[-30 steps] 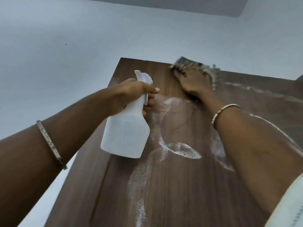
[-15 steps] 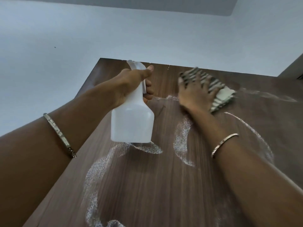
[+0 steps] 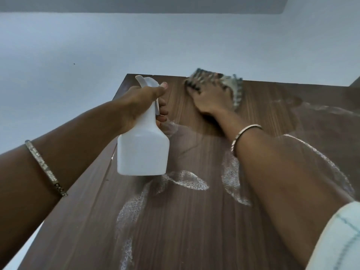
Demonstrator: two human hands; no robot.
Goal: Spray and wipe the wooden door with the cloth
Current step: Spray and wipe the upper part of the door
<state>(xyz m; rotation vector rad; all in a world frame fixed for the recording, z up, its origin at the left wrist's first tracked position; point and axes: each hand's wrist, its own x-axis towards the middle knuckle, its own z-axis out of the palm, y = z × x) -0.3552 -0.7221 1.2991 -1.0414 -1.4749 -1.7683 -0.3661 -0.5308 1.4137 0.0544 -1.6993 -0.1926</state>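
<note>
The dark wooden door (image 3: 194, 221) fills the lower view, streaked with white foamy spray marks (image 3: 185, 180). My left hand (image 3: 142, 100) grips the neck of a white spray bottle (image 3: 143, 149), fingers curled around the trigger, held just in front of the door's upper left. My right hand (image 3: 210, 98) presses a striped cloth (image 3: 235, 88) flat against the door near its top edge; the hand and cloth are blurred. Most of the cloth is hidden under the hand.
A pale wall (image 3: 97, 55) rises above and left of the door, meeting the ceiling (image 3: 136, 4) at the top. Bangles sit on both wrists. A white sleeve (image 3: 339, 240) shows at the lower right.
My right hand slid the cloth from the door's upper middle back up to the top edge. The bottle stayed raised in my left hand.
</note>
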